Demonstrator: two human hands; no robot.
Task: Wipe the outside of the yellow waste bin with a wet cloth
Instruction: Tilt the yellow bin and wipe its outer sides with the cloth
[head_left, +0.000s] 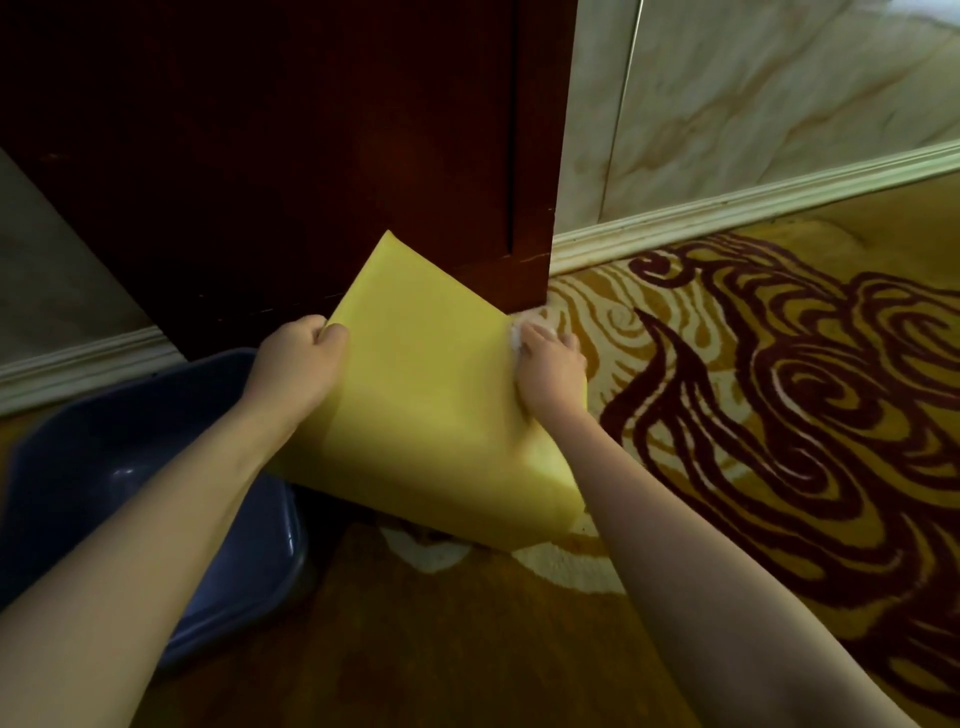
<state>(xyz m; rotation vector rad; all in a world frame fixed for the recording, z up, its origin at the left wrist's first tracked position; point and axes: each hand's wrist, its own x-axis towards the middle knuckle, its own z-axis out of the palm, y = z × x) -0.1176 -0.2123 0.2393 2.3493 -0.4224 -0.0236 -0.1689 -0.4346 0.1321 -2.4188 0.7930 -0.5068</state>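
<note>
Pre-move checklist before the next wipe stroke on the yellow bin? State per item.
1. Left hand steadying the yellow bin: ok, it grips the bin's left edge.
2. Cloth in the right hand: ok, a white bit shows at the fingertips, pressed on the bin's right side.
3. Cloth wet: cannot tell.
4. Bin tilted for access: ok, it leans with its far corner up against the dark wooden cabinet.
5. Blue basin within reach for rinsing: ok, beside the left forearm; water inside cannot tell.
6. Faces already wiped: cannot tell, no wet marks readable.
</note>
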